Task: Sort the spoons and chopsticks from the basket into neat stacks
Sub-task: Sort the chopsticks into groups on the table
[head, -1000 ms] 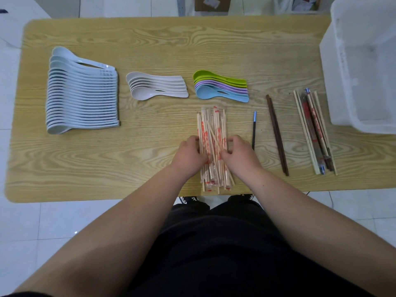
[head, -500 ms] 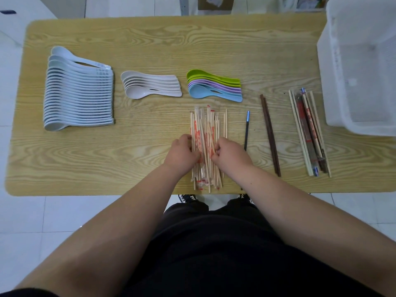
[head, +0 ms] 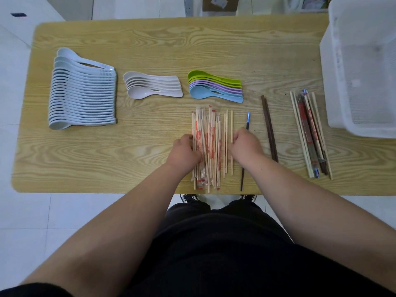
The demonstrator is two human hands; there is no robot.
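Wood table [head: 150, 159]: left hand [head: 185, 150] and right hand [head: 245, 144], fingers curled, flank near chopsticks [head: 209, 133], touching; grip unclear.

Both bare forearms are stretched forward from the lower corners and drawn in toward each other. The left hand [head: 184, 150] is held palm down, back turned upward, with the fingers curled under at the knuckles. The right hand [head: 246, 144] is set a little apart from it and nearly level, likewise knuckles up, with its fingers [head: 237, 136] folded in. Whether anything is pinched by either hand cannot be told. The wrists are kept straight and low.
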